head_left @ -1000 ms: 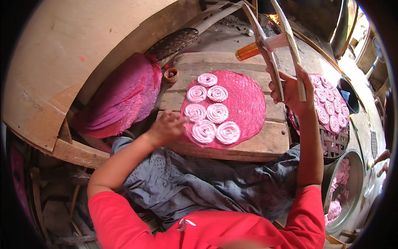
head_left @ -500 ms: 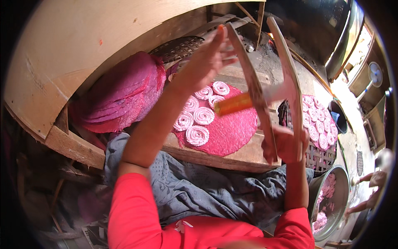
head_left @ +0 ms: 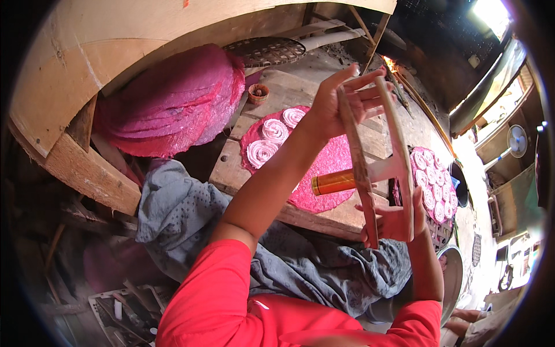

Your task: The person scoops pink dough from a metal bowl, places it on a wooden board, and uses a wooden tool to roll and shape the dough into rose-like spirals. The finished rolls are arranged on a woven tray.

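I hold a wooden press of two long slats (head_left: 360,173), with a gold-orange cylinder (head_left: 334,182) and a pale sleeve (head_left: 381,169) fitted crosswise. My left hand (head_left: 351,97) grips the slats' upper ends with curved fingers; my right hand (head_left: 393,218) is closed round their lower ends. The press hangs over a round pink mesh sheet (head_left: 315,201) on a plank stand (head_left: 228,173). Several pale pink spiral rosettes (head_left: 262,153) lie on the sheet's left part; others are hidden behind my left arm.
A pile of pink sheets (head_left: 170,104) leans at left beside a board wall (head_left: 69,63). A small pot (head_left: 258,92) and woven tray (head_left: 260,52) stand behind. Right are a rosette-covered sheet (head_left: 435,185) and metal basin (head_left: 454,277). A fire (head_left: 391,63) burns behind; a person's limbs (head_left: 462,324) show lower right.
My left hand has risen from beside the rosettes to the press's upper ends. My right hand and the press have come lower, the cylinder now over the sheet. The view has shifted.
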A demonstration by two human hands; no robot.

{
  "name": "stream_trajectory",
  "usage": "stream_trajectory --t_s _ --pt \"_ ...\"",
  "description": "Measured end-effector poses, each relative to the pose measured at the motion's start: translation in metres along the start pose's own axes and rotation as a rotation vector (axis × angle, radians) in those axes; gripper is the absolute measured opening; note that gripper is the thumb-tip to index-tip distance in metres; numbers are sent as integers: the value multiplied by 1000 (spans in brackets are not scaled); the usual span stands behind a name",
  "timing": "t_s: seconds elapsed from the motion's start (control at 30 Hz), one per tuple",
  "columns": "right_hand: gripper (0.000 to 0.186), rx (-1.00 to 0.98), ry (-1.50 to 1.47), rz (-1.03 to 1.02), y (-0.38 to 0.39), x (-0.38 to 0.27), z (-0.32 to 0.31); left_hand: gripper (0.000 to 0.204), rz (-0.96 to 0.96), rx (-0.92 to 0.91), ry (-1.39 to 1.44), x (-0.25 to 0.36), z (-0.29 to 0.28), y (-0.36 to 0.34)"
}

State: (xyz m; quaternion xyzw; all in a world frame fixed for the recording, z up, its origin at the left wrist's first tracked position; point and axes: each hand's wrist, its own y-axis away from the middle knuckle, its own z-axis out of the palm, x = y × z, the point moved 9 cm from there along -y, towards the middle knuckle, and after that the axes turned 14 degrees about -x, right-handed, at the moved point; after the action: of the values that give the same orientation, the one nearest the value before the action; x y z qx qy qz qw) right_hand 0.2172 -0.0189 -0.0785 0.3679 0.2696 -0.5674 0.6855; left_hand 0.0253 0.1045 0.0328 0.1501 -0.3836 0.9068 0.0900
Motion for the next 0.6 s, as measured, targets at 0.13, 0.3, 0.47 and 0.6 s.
stream_trajectory --t_s 0.13,0.3,0.47,0.6 --pt "120 91 -112 77 -2 -5 -20 68 41 12 325 -12 -60 34" --pt "100 304 97 290 -7 -9 -43 55 268 103 384 -9 -112 74" --pt "95 452 342 358 -2 -34 -41 47 373 -14 292 16 -97 77" --pt "92 528 369 440 9 -46 -32 46 385 33 257 24 -78 70"
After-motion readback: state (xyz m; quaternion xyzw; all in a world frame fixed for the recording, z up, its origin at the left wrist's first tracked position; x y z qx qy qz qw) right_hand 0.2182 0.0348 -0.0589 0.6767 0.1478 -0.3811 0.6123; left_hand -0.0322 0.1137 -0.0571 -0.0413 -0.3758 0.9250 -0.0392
